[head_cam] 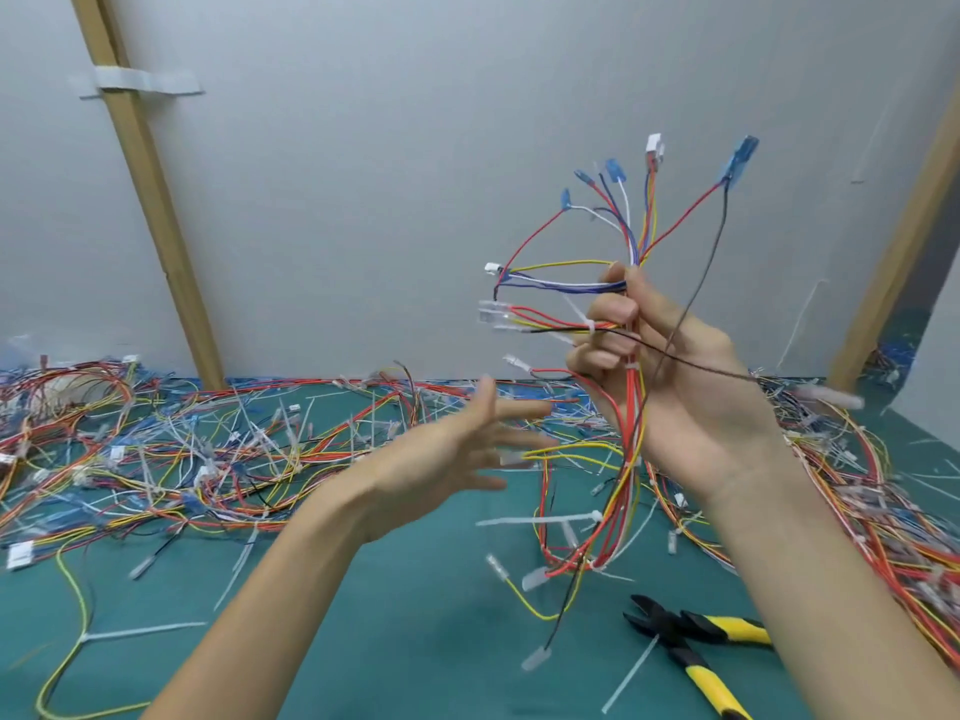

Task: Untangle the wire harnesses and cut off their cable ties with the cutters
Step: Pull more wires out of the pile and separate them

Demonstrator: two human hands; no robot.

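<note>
My right hand (675, 376) is raised above the table and grips a wire harness (628, 252) of red, yellow, blue and white wires. Blue terminals and white connectors fan out above and left of the fist. The harness tail (618, 491) hangs down to the green mat, with white cable ties (540, 519) still on it. My left hand (457, 454) is open, palm up and blurred, just left of the hanging wires and holding nothing. The yellow-and-black cutters (691, 646) lie on the mat at lower right, below my right forearm.
Tangled harness piles (208, 449) cover the left and back of the green mat (415, 641); another pile (872, 511) runs along the right side. Loose cut cable ties (145, 632) are scattered around. A grey wall with wooden posts (150, 200) stands behind.
</note>
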